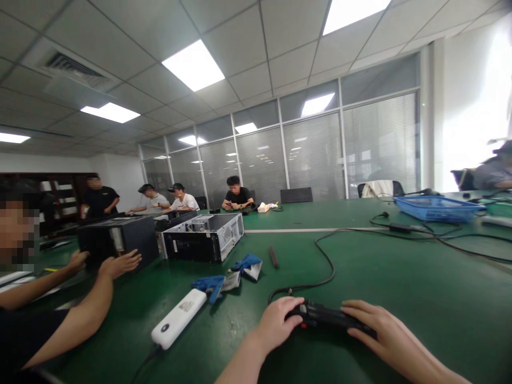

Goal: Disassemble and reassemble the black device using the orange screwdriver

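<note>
A long black corded tool [330,316] with a small red part lies near the front of the green table. My left hand [278,320] is closed round its left end, where the cord [326,277] comes out. At the other end, my right hand [378,326] grips the body between the thumb below and the fingers above. What the tool is exactly cannot be made out. Beyond my left hand lie blue and grey work gloves [216,282] and a short dark brown bar [273,257].
A white power strip [180,317] lies to the left. An opened computer case [200,248] stands behind it, beside a dark case [120,237] that a co-worker's hands [122,263] touch. A blue basket [436,209] and black cables are at the right. Several people sit farther back.
</note>
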`<move>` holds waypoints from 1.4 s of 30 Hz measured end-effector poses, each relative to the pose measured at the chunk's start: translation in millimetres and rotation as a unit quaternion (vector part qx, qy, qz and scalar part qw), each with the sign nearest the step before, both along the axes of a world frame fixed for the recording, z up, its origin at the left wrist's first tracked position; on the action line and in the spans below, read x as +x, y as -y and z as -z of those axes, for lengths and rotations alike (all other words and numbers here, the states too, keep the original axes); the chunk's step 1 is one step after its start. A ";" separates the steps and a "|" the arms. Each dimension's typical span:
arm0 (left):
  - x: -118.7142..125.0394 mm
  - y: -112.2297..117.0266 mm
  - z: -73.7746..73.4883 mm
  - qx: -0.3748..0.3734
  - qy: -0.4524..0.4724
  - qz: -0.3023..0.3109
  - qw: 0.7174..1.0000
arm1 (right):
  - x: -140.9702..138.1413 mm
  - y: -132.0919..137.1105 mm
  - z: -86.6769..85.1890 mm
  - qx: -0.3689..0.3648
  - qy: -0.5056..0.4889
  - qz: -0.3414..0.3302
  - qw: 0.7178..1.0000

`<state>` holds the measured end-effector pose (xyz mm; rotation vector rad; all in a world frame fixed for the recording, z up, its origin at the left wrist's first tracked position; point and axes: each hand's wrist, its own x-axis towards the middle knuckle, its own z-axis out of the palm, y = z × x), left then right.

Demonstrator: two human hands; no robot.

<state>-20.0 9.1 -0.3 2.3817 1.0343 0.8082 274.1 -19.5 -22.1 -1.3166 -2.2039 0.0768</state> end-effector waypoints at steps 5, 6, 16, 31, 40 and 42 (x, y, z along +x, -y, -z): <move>-1.3 -1.3 -0.1 -0.007 -0.017 0.007 1.000 | 0.4 -1.0 0.6 -0.021 -0.007 0.005 1.000; -1.1 -1.6 -0.6 -0.007 -0.021 0.006 1.000 | 0.8 -1.4 0.8 -0.026 -0.010 0.008 1.000; -0.5 -7.5 1.9 -0.025 0.001 0.008 1.000 | 7.2 -5.7 -2.6 -0.074 -0.018 -0.013 0.997; -0.9 -14.9 10.6 -0.014 0.081 -0.010 0.997 | 6.5 5.1 -17.3 -0.032 -0.025 -0.013 0.999; -3.4 -13.0 0.0 -0.041 0.050 0.024 0.998 | 8.7 0.6 -12.3 -0.031 -0.009 0.001 0.999; -2.1 -12.5 -2.4 -0.044 0.043 0.026 0.998 | 8.4 -0.5 -11.9 -0.035 -0.011 0.004 0.999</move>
